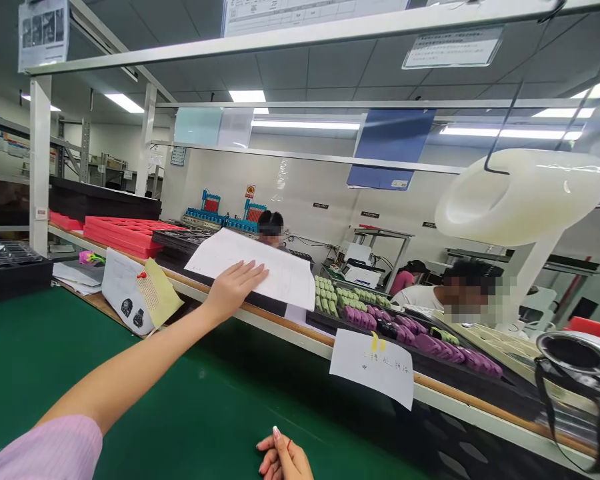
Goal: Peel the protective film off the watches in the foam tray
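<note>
My left hand reaches up to the shelf and lies on a white sheet of paper, palm down with the fingers stretched out. The paper bends a little at its right side and rests over black trays. My left thumb does not show. Low over the green table mat, my right hand is loosely closed, the fingers curled in and the thumb against them. I see nothing in it, and its lower part is cut off by the picture's edge.
Red trays are stacked left on the shelf. Trays of green and purple pieces stand right of the paper. A handwritten note hangs from the shelf edge. A large white moulded piece hangs upper right. Co-workers sit behind.
</note>
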`<action>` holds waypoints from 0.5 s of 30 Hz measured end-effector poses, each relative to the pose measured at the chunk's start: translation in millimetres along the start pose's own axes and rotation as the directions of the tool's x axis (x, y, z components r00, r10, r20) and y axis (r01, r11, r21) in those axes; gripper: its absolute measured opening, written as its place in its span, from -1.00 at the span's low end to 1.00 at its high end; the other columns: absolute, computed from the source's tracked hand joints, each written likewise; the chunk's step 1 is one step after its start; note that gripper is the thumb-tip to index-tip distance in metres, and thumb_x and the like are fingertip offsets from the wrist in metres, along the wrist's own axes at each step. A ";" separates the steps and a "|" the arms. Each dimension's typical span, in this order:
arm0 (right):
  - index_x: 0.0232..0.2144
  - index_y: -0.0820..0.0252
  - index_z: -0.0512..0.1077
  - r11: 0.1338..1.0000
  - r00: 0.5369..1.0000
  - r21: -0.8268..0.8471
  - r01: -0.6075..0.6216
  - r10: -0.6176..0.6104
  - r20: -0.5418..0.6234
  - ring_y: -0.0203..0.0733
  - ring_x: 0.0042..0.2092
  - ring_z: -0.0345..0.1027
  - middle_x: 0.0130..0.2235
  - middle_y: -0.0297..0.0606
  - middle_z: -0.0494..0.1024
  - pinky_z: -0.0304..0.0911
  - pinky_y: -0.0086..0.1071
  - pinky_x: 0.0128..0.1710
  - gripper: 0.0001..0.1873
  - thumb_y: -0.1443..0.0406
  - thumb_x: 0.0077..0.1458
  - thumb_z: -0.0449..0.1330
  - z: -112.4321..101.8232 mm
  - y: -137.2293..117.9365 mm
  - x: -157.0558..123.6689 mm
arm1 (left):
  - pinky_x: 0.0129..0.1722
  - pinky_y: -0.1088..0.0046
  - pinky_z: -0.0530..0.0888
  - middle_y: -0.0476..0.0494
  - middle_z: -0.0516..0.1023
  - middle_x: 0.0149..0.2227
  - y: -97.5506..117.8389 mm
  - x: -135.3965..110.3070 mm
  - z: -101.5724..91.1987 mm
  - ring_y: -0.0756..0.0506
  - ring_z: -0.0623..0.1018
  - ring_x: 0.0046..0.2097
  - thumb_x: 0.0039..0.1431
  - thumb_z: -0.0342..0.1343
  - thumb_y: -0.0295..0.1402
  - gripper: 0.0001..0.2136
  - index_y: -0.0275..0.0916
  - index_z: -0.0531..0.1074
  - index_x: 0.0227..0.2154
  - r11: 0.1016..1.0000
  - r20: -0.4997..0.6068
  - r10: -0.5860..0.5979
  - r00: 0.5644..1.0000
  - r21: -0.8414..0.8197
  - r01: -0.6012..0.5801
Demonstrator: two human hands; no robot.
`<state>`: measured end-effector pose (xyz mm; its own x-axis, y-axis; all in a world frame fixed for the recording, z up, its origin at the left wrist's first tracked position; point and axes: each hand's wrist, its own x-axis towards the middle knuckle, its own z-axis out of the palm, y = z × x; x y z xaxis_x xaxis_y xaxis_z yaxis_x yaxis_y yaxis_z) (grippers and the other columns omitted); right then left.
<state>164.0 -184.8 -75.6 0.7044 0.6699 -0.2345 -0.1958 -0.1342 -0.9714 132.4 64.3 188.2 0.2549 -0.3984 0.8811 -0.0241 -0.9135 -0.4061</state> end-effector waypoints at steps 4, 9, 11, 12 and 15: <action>-0.32 0.47 0.33 0.999 0.999 -0.008 -0.047 0.047 0.016 -0.36 -0.61 0.24 -0.53 -0.05 0.42 0.10 -0.56 -0.62 0.16 -0.53 -0.53 0.08 -1.7 -0.6 1.7 | 0.23 0.19 0.31 -0.03 0.39 0.16 18.4 -12.8 -0.5 -0.11 0.33 0.24 0.32 -0.11 -0.64 -0.60 -0.28 0.34 0.15 0.999 -0.065 -0.045 0.997 -0.002 0.045; -0.32 0.45 0.33 1.000 1.000 0.007 -0.030 0.030 0.000 -0.33 -0.61 0.25 -0.54 -0.04 0.41 0.09 -0.53 -0.63 0.13 -0.53 -0.46 0.06 -8.3 12.7 10.1 | 0.24 0.16 0.26 -0.09 0.41 0.14 46.0 -24.4 -5.1 -0.12 0.34 0.22 0.25 -0.10 -0.71 -0.57 -0.31 0.40 0.10 0.990 -0.081 -0.114 0.990 -0.090 0.107; -0.33 0.45 0.34 0.999 0.999 0.010 -0.036 0.036 -0.003 -0.32 -0.62 0.25 -0.54 -0.05 0.41 0.09 -0.52 -0.63 0.13 -0.53 -0.46 0.06 -9.6 16.0 10.9 | 0.14 0.15 0.29 -0.11 0.48 0.00 58.6 -30.2 -9.4 -0.13 0.39 0.10 0.19 -0.07 -0.73 -0.53 -0.21 0.48 0.03 0.981 -0.148 -0.193 0.970 -0.061 0.186; -0.33 0.45 0.34 0.999 0.999 0.014 -0.041 0.041 -0.006 -0.33 -0.62 0.24 -0.54 -0.05 0.41 0.10 -0.52 -0.63 0.13 -0.53 -0.46 0.06 -10.0 16.8 11.0 | 0.05 0.16 0.29 -0.13 0.49 -0.10 64.7 -33.6 -11.3 -0.12 0.39 0.01 0.14 -0.05 -0.75 -0.50 -0.13 0.52 -0.01 0.967 -0.191 -0.254 0.948 -0.038 0.252; -0.33 0.46 0.36 0.998 0.998 0.028 -0.063 0.064 -0.020 -0.36 -0.62 0.22 -0.54 -0.05 0.41 0.10 -0.53 -0.61 0.13 -0.52 -0.47 0.09 -9.8 17.3 10.7 | -0.17 0.25 0.18 -0.17 0.37 -0.30 79.6 -44.9 -12.9 -0.10 0.28 -0.18 0.02 -0.03 -0.79 -0.40 0.01 0.57 -0.06 0.901 -0.261 -0.421 0.869 -0.008 0.434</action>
<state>174.9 -187.2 -95.3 0.7036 0.6456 -0.2969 -0.2592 -0.1558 -0.9532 106.5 8.4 119.4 -0.0203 0.0167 0.9997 0.0814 -0.9965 0.0183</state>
